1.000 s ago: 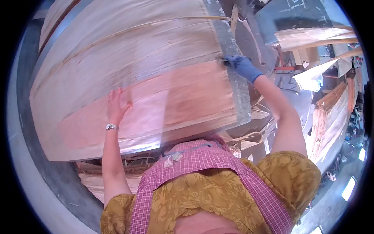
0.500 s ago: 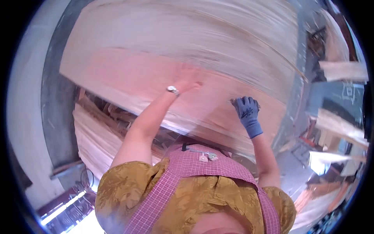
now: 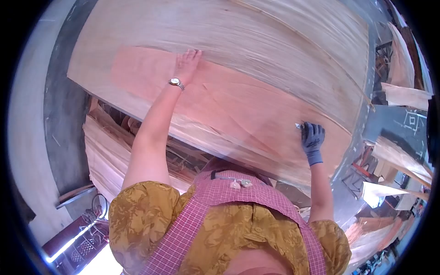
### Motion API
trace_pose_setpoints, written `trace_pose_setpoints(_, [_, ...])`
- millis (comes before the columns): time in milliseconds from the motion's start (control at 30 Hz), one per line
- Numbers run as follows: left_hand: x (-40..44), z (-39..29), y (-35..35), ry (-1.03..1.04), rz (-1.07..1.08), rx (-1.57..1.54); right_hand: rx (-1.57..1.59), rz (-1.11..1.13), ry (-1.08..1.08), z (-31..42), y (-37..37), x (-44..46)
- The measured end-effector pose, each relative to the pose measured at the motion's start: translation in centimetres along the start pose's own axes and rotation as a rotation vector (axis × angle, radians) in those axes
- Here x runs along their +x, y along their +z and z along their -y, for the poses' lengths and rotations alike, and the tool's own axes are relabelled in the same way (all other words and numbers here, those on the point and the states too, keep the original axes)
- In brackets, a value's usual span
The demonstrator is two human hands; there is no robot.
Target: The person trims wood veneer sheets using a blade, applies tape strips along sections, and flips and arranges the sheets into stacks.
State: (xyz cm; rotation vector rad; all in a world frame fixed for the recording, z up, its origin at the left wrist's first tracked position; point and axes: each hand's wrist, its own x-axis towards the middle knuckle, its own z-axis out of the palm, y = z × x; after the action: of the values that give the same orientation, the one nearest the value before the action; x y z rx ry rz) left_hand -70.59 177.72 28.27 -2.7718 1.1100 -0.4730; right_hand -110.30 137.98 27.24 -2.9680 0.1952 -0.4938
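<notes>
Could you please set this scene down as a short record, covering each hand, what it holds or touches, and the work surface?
Left hand: bare, laid palm down at the far edge of the reddish sheet
Left wrist: metal-banded watch
Right hand: gloved, closed on a small, pale, blade-like tool; most of the tool is hidden
Reddish sheet: thin, wood-like, lying over a paler sheet
Clothing: pink checked apron over a mustard patterned top
</notes>
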Motion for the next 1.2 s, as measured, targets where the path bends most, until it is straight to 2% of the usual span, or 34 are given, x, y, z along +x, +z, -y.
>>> trace_pose_setpoints(33, [0.0,0.6,0.4,0.079,-0.030,0.034,-0.001,0.001,0.001,0.0,0.0,0.0])
trace_pose_setpoints(233, [0.7,2.6,-5.1,0.045,0.324,-0.067,-0.015,-0.005,-0.009,-0.1,0.0,0.1])
trace_pose_setpoints(267, [0.3,2.8,-6.8,-0.019,0.369,-0.151,-0.016,-0.018,-0.018,-0.2,0.1,0.0])
trace_pose_setpoints(367, [-3.2,4.7,-8.7,0.187,0.197,-0.094,-0.006,-0.002,-0.004,-0.2,0.2,0.1])
trace_pose_setpoints(467, [-5.3,4.5,-14.2,0.104,0.872,-0.145,0.014,-0.020,-0.012,0.3,-0.5,0.6])
trace_pose_setpoints(500, [-5.8,5.0,-13.5,0.006,0.870,-0.484,0.008,-0.018,-0.009,0.3,-0.4,0.5])
trace_pose_setpoints(567, [-6.4,5.5,-11.8,-0.200,0.804,-1.158,-0.007,-0.016,-0.006,-0.1,0.1,0.0])
trace_pose_setpoints(667, [-7.5,4.2,-10.5,-0.002,0.572,-0.340,-0.069,-0.015,-0.046,-0.6,0.5,-0.5])
trace_pose_setpoints(867, [-12.2,5.7,-10.6,0.047,0.363,-0.162,0.006,-0.025,-0.032,0.3,-0.5,0.5])
trace_pose_setpoints(1033, [-20.8,3.9,-20.2,-0.309,0.077,-0.125,-0.010,-0.021,-0.043,-0.5,0.4,-0.4])
trace_pose_setpoints(1100, [-27.6,2.0,-21.5,-0.635,0.062,-0.152,-0.040,-0.015,-0.051,-0.8,0.8,-0.5])
trace_pose_setpoints(1167, [-36.0,-0.5,-21.1,-0.940,-0.058,-0.361,-0.070,0.032,-0.037,-0.7,0.6,-0.5])
trace_pose_setpoints(1200, [-38.0,-3.9,-22.1,-1.068,-0.139,-0.392,-0.085,0.061,-0.022,-0.4,0.2,-0.3])
